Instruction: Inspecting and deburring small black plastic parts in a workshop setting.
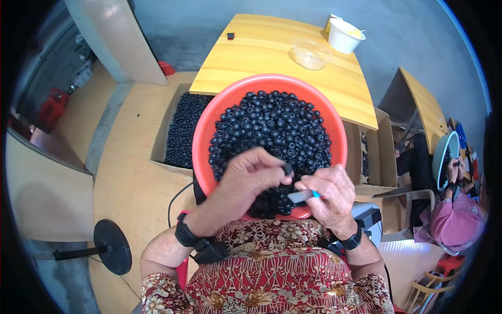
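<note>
A wide red basin in front of me is heaped with small round black pieces, many showing a hole. Above the near part of the heap, my left hand pinches one black piece between thumb and fingertips. Close beside it, my right hand is closed around a small knife with a short grey blade and a bit of teal showing at the grip. The blade points left, just below the pinched piece; I cannot tell if they touch.
Beyond the basin stands a yellow wooden table with a clear plastic bowl and a white tub. Cardboard boxes with black pieces flank the basin, left and right. Another person sits far right with a light-blue basin.
</note>
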A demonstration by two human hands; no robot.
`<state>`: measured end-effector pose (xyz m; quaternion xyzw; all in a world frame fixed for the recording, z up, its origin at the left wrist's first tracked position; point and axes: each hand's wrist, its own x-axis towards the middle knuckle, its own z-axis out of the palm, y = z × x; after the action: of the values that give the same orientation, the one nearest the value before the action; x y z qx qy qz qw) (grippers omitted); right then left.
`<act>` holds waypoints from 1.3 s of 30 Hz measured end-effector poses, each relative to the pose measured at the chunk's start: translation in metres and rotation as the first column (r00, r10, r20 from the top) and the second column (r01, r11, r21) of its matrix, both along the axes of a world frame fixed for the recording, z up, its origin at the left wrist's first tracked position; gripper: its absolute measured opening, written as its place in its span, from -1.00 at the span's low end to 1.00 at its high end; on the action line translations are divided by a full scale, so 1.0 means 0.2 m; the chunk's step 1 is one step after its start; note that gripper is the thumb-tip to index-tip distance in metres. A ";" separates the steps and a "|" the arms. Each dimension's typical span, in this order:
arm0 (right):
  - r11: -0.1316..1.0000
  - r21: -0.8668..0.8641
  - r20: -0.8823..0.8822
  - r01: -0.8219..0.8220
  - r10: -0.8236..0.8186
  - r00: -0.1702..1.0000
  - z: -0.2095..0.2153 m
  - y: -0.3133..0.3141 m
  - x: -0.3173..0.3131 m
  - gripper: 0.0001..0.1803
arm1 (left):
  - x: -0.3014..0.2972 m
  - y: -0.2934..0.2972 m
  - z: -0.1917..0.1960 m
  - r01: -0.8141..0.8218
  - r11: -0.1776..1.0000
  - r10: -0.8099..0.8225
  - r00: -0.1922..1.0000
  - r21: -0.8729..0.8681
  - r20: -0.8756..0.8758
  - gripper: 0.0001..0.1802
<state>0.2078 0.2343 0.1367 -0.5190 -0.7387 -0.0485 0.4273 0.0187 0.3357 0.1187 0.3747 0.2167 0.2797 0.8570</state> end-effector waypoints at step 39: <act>0.984 -0.133 -0.094 0.117 -0.131 0.987 -0.05 0.02 0.07 -0.76 | 0.04 0.34 -0.23 0.235 -0.033 0.559 0.810 0.971 -0.177 -0.79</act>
<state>0.2227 0.2376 0.1276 -0.5921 -0.6836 -0.0011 0.4268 0.0268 0.4040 0.0720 0.8954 0.2282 0.3352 0.1836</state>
